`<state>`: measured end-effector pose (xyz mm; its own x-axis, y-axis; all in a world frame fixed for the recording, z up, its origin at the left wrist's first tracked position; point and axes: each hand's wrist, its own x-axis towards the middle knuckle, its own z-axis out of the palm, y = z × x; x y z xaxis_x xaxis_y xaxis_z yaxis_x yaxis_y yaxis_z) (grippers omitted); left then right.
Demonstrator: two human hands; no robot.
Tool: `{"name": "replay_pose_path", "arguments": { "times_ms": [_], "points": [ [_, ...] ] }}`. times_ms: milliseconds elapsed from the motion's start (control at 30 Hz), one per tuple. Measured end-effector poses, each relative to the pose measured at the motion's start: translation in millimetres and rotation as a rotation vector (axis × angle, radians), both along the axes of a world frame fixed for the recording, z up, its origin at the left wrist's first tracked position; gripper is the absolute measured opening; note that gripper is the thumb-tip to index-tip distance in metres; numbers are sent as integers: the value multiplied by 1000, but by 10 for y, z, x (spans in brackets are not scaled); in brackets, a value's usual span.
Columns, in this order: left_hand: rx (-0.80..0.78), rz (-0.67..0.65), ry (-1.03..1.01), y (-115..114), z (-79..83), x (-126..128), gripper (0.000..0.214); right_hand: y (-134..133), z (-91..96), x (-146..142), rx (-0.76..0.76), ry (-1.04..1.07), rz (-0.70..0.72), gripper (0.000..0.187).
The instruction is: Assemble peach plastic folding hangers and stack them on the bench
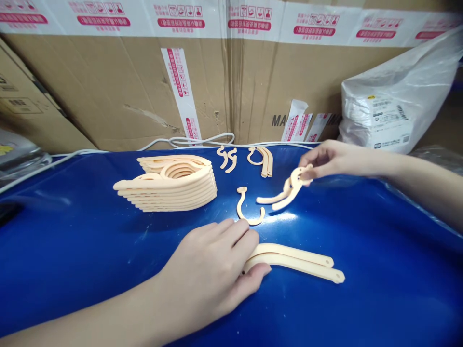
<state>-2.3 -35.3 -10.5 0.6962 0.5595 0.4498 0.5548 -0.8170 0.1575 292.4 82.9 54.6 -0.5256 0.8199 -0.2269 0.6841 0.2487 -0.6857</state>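
Observation:
My left hand, at the front middle, is closed with its fingers over the near ends of two curved cream plastic hanger arms. The arms lie side by side and point right; their left ends are hidden under the fingers. To the right, my right hand pinches a small cream folding-hanger piece with an animal face and two curved prongs, held at or just above the blue surface. Between the hands lies a loose hanger hook, its curve just beyond my left fingertips.
A stack of folded cream hangers sits at the left. Farther back are two small curved parts and more hanger parts. A white cable runs before cardboard boxes. A wrapped package stands back right on the blue table.

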Motion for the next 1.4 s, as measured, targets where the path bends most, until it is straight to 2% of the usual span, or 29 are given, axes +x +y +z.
{"name": "replay_pose_path", "arguments": {
  "times_ms": [100, 200, 400, 533, 667, 833, 1167, 1400],
  "points": [
    [-17, 0, 2, 8, -15, 8, 17, -87, -175, 61, 57, -72, 6, 24],
    [-17, 4, 6, 12, -17, 9, 17, -174, -244, 66, 177, -88, -28, 22],
    [-27, 10, 4, 6, -14, 5, 16, -328, -259, 51, 731, -274, 95, 30],
    [-44, 12, 8, 1, -6, 15, 16, -411, -287, 67, 878, -421, 147, 38],
    [-55, 11, 10, 6, 2, 31, 15, -469, -314, 84, 935, -509, 205, 37],
    [-84, 13, 15, 6, 1, 32, 15, -498, -317, 68, 933, -483, 203, 34],
    [-104, 1, 3, 23, -9, 15, 16, -376, -450, -42, 692, -180, 171, 26],
    [-137, 9, 5, 29, -12, 9, 15, -207, -585, -2, 716, -92, 161, 25]
  ]
}}
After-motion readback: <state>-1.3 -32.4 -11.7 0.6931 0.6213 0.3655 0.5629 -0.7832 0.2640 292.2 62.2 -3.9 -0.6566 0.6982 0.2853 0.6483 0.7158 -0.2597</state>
